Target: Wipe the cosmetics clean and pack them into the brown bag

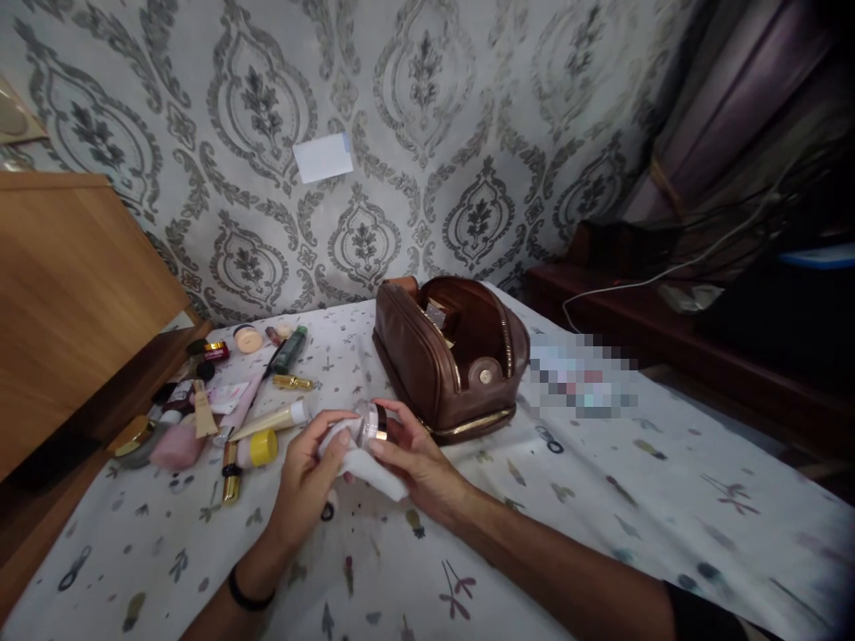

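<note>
Clear jar (365, 425) with a shiny dark-and-gold lid (381, 422) is held up between the 2 hands, above the near middle of the patterned tablecloth (534, 543), just on the near left side of the open brown bag (427, 378). The left hand (308, 467) is curled, its thumb and fingers pinching a white cloth (375, 472) against the jar's left side; a loose fold of the cloth hangs below, toward the right hand (422, 458). The right hand grips the lid end between thumb and bent fingers; a black band (248, 591) circles the left wrist.

The bag stands with its zipped mouth wide open; a small silvery box (435, 313) shows inside. On the left lies a loose group of cosmetics: a yellow-capped bottle (259, 449) beside a dark-and-gold tube (231, 474); a cream tube (272, 420) with a white cap; a gold tube (292, 382); a green tube (289, 350) farther back; a pink bottle (179, 445) and a gold-lidded jar (134, 436) at the left edge; a red jar (215, 351) and a peach round jar (248, 337) at the far left.

Right of the bag, 1 item (584, 376) is pixelated and cannot be made out; a white card (323, 158) is on the patterned wall (427, 205) beyond.
</note>
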The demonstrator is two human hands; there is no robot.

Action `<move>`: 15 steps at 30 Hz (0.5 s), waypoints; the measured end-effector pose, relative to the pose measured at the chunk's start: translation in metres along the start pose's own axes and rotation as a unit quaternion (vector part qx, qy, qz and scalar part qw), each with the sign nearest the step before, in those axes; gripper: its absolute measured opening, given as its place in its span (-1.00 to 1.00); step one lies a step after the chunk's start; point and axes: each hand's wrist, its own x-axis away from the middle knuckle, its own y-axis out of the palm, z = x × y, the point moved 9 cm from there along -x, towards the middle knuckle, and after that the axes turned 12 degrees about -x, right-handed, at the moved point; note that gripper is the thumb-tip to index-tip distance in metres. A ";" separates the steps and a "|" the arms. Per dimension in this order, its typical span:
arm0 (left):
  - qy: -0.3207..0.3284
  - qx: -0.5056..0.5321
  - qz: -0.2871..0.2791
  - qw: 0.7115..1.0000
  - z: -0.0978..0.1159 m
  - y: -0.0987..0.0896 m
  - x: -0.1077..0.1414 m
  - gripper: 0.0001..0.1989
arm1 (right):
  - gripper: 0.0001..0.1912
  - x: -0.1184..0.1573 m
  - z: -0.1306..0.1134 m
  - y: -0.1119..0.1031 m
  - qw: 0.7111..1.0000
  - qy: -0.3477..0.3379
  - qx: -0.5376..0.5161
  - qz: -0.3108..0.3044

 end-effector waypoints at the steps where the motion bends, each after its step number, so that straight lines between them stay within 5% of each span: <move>1: 0.001 0.013 0.011 1.000 0.001 -0.005 -0.002 -0.65 | -0.33 0.000 0.000 -0.001 1.000 0.003 -0.002 0.002; 7: 0.090 -0.120 0.142 0.978 0.019 -0.047 -0.010 -0.79 | -0.44 -0.004 0.006 -0.004 0.997 0.020 -0.078 -0.008; 15: 0.143 -0.184 0.220 0.947 0.020 -0.059 0.001 -0.83 | -0.56 -0.003 0.016 -0.006 0.986 0.104 -0.127 0.009</move>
